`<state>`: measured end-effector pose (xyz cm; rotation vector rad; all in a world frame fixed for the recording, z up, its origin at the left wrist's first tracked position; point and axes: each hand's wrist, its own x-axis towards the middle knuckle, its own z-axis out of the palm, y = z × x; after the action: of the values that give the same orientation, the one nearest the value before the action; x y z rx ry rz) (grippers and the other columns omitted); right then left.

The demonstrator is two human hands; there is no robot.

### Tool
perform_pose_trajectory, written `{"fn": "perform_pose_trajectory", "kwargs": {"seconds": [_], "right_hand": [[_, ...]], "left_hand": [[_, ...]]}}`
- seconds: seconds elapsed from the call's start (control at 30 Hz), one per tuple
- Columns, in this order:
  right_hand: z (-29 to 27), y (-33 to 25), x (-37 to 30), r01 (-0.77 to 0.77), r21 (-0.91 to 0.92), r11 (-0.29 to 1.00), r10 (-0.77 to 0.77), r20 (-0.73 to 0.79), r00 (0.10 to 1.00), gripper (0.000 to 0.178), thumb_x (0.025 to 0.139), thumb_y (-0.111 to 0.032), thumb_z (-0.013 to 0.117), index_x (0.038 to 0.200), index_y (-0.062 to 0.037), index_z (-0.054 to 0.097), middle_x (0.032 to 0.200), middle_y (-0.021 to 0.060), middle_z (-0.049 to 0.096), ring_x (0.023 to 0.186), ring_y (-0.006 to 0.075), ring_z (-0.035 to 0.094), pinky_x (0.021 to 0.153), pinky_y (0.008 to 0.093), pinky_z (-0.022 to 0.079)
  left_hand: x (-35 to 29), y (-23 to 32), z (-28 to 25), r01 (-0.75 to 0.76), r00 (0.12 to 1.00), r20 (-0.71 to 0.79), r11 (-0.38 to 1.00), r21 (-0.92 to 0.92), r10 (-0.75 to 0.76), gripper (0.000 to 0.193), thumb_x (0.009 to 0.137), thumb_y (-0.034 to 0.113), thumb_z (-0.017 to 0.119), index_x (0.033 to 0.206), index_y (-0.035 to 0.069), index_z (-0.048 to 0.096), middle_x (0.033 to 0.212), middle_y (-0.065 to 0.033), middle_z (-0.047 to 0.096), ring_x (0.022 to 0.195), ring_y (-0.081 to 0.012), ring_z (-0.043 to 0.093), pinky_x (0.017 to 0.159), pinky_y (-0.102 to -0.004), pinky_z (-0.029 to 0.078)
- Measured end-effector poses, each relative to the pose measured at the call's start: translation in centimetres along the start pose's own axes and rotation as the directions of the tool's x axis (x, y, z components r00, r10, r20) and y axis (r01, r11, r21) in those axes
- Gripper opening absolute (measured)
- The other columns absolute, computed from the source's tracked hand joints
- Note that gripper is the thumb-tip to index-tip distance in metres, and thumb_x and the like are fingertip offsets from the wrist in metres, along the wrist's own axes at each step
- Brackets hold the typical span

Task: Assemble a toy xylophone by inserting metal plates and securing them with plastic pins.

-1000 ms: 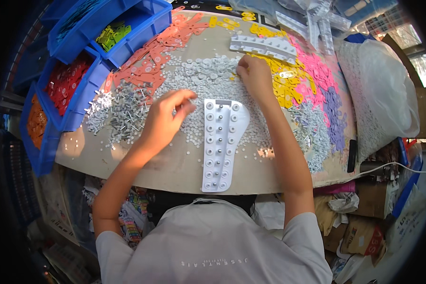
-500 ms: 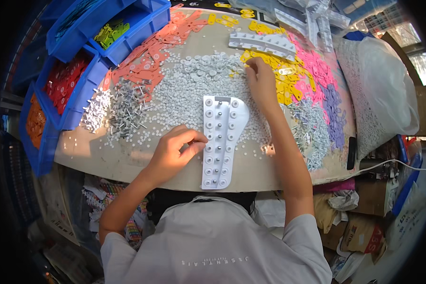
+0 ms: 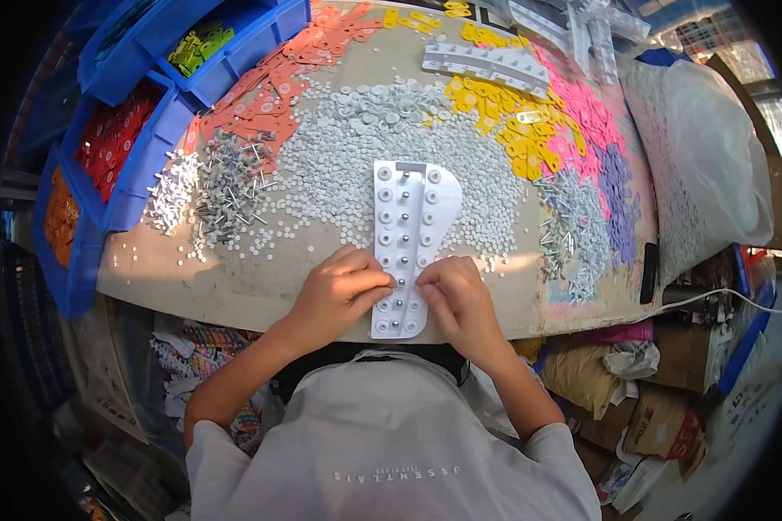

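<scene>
A white plastic plate lies upright before me at the table's near edge. Two columns of round white pieces sit on it, with a row of metal pins between them. My left hand is at its lower left side, thumb and fingertips pinched together over the left column. On the opposite side my right hand bends over the right column, fingers closed in a pinch. Whatever either hand pinches is too small or hidden to make out. Beyond the plate spreads a heap of small white round pieces.
Metal pins and white pegs lie left; more pins lie right. Orange, yellow, pink and purple tags ring the heap. Blue bins stand left, a filled plastic bag right.
My right hand has come back from the yellow tags to the plate's right side. My left hand has shifted slightly right, over the plate's left column.
</scene>
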<state>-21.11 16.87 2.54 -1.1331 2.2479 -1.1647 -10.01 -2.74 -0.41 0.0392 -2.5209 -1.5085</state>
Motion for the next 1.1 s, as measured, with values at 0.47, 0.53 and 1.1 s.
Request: {"fn": "perform_pose_trajectory", "kwargs": {"seconds": [0.47,0.53,1.1], "right_hand": [[2.9,3.0,-1.3,0.205,-0.341,0.917,-0.286,-0.208,0.935,0.020,0.078,-0.002,0.076,0.096,-0.0056,0.065,0.099,0.0082,0.061,0.095,0.0298,0.056,0.079,0.0399,0.047],[2.7,3.1,-1.1,0.236,-0.352,0.906,-0.319,-0.201,0.926,0.022,0.077,-0.002,0.077,0.096,-0.0062,0.066,0.100,0.0072,0.060,0.095,0.0291,0.056,0.078,0.0396,0.047],[-2.9,4.3,4.1,-0.035,-0.266,0.963,-0.053,-0.317,0.947,0.012,0.086,0.003,0.064,0.097,-0.0006,0.062,0.094,0.0151,0.061,0.094,0.0346,0.056,0.085,0.0427,0.045]], "left_hand": [[-0.6,-0.7,1.2,-0.276,0.927,-0.106,0.847,0.454,0.359,0.018,0.078,0.011,0.079,0.093,0.008,0.069,0.079,-0.0037,0.060,0.074,-0.0232,0.058,0.063,-0.0364,0.047],[-0.6,-1.6,1.2,-0.241,0.942,-0.177,0.941,0.237,0.286,0.017,0.077,0.010,0.080,0.091,0.008,0.070,0.076,-0.0020,0.060,0.071,-0.0220,0.057,0.061,-0.0346,0.046],[13.8,-7.6,-6.4,-0.103,0.931,-0.238,0.824,0.557,0.277,0.010,0.084,0.007,0.075,0.094,0.005,0.074,0.089,-0.0064,0.066,0.091,-0.0271,0.062,0.080,-0.0398,0.049]]}}
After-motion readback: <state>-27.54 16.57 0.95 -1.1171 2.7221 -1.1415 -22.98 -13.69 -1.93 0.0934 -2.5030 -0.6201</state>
